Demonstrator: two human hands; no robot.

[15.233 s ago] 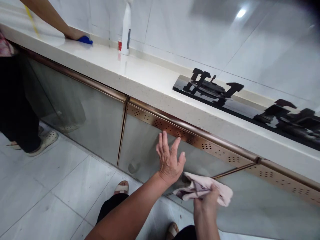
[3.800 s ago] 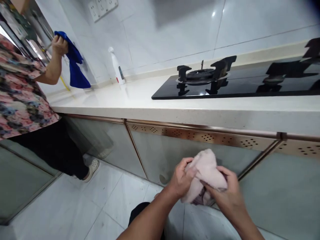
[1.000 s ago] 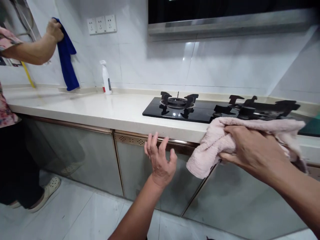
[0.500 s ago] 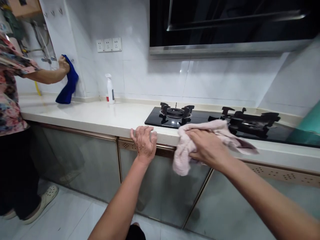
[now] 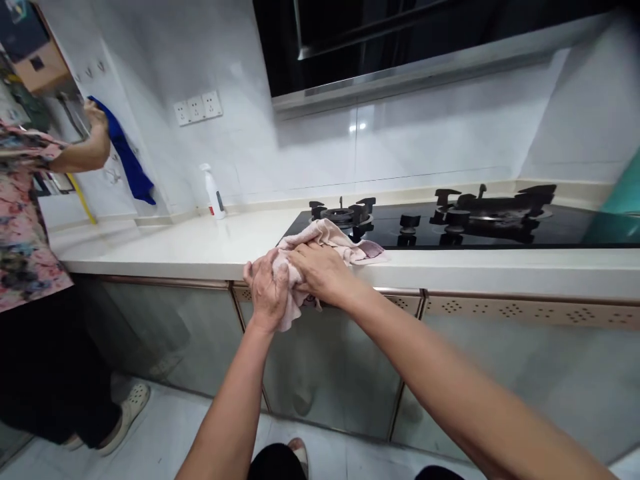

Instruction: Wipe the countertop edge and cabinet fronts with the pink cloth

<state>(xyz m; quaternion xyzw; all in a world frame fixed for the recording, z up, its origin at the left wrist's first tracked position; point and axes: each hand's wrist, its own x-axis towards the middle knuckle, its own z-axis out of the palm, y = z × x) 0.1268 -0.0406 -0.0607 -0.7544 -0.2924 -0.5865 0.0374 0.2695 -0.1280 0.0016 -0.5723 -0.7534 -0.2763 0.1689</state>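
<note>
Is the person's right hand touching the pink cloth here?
Touching. The head view shows it plainly: the right hand lies on the pink cloth, its fingers among the folds, with cloth visible on both sides.

Kitchen. Two-burner hob [image 5: 383,230] set in pale bench [image 5: 175,247], black range hood [image 5: 400,40] above, cabinets [image 5: 165,327] below; tiled wall [image 5: 415,143] behind, sockets [image 5: 197,109] far left.

The towel [image 5: 323,232] is matt, fuzzy cloth, the cooktop [image 5: 383,223] glossy, the countertop [image 5: 230,241] smooth.
</note>
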